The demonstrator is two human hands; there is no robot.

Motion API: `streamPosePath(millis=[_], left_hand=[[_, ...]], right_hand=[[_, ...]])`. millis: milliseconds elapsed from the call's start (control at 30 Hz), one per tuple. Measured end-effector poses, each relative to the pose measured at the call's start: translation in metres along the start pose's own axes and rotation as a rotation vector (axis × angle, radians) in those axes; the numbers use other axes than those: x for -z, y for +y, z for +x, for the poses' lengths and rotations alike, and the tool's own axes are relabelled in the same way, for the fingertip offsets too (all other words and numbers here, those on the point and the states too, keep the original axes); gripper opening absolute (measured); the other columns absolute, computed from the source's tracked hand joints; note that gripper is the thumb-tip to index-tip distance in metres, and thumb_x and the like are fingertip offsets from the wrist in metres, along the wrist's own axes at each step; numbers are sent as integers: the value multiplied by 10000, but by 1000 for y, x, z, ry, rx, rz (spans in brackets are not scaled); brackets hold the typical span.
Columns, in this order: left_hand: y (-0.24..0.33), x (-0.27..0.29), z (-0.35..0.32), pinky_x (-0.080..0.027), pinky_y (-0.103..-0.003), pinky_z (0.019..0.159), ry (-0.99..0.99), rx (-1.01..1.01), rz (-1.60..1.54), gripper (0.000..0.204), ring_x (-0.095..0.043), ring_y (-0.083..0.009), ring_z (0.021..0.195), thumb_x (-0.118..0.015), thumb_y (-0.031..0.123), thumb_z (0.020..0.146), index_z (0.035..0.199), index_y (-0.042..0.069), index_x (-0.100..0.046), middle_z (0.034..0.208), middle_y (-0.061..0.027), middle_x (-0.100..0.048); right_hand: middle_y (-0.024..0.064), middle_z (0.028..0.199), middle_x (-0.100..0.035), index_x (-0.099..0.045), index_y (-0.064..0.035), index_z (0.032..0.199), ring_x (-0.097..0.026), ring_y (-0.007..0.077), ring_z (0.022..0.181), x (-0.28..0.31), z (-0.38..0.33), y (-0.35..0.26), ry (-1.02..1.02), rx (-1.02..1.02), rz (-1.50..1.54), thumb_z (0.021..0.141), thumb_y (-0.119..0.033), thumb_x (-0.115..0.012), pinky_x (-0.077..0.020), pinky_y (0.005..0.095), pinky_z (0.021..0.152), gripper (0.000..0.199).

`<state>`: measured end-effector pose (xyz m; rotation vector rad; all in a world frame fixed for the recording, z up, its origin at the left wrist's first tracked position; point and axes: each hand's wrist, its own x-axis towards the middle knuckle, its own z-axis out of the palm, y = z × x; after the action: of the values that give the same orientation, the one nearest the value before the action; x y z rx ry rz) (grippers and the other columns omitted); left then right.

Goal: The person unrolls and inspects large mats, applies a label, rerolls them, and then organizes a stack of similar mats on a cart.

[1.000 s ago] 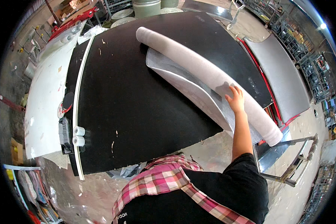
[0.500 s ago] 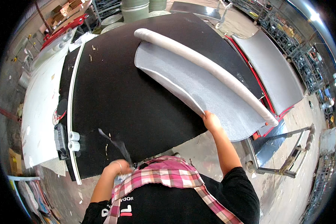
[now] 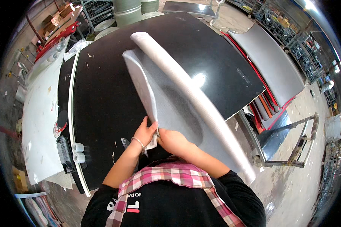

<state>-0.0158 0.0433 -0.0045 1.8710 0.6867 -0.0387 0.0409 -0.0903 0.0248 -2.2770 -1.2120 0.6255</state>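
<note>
A large grey sheet (image 3: 170, 89), partly rolled into a long pale roll (image 3: 193, 90), lies slanting across a black-topped table (image 3: 102, 79). Its left edge curls upward. My right hand (image 3: 173, 140) is closed round the near end of that edge. Beside it, my left hand (image 3: 142, 136), with a bracelet at the wrist, has its fingers and thumb at the same edge. A pale crumpled piece (image 3: 153, 143) hangs between my hands; whether it belongs to the sheet I cannot tell. A clear plastic scrap (image 3: 124, 142) lies left of my left wrist.
A white strip (image 3: 74, 75) runs along the table's left side, with two small white rolls (image 3: 78, 152) and a dark ribbed box (image 3: 64, 151) near it. Grey sheets with red edges (image 3: 267, 60) are stacked at right, by a metal frame cart (image 3: 291, 162). Green drums (image 3: 128, 15) stand behind.
My right hand has drawn the sheet's edge left and toward me, and the roll has swung nearer. My left hand has risen from my waist to meet it.
</note>
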Motion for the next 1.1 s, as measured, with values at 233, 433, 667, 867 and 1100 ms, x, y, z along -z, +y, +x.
streamPosePath(millis=[233, 433, 667, 867, 1100], left_hand=[[-29, 10, 0, -414, -320, 805, -31, 148, 290, 873, -535, -330, 933, -547, 463, 715, 1258, -72, -121, 976, -263, -536], [49, 23, 7, -430, -373, 744, -35, 42, 617, 770, -550, -323, 877, -491, 495, 741, 1274, 39, -174, 939, -210, -561], [19, 25, 44, -417, -375, 712, -261, 94, 731, 560, -566, -319, 780, -342, 512, 798, 821, 19, -607, 822, -183, -591], [-79, 12, 12, -452, -368, 677, -338, 142, 748, 384, -575, -313, 713, -505, 393, 719, 759, 33, -633, 761, -182, -588], [-72, 1, 27, -446, -240, 484, -237, 327, -353, 470, -558, -132, 521, -463, 476, 794, 738, 16, -541, 650, -104, -602]], right_hand=[[161, 1163, -447, -445, -13, 1141, -430, 272, 1058, -41, 15, 109, -9, -182, 660, 840, -337, -421, -320, 334, 906, 443], [125, 1256, -319, -398, -64, 1182, -246, 328, 1193, -131, -5, 147, 135, 35, 398, 750, -250, -474, -235, 473, 950, 476], [166, 1121, -443, -483, -58, 1036, -383, 318, 1078, -5, 5, 197, 173, -209, -475, 725, -183, -495, -309, 415, 912, 336], [129, 927, -557, -535, -61, 969, -533, 286, 867, 182, -66, 319, 885, -1124, -519, 686, -221, -534, -434, 402, 752, 325], [161, 1031, -522, -506, -90, 1077, -476, 313, 980, 90, -48, 323, 613, -624, -316, 677, -245, -619, -377, 392, 848, 443]])
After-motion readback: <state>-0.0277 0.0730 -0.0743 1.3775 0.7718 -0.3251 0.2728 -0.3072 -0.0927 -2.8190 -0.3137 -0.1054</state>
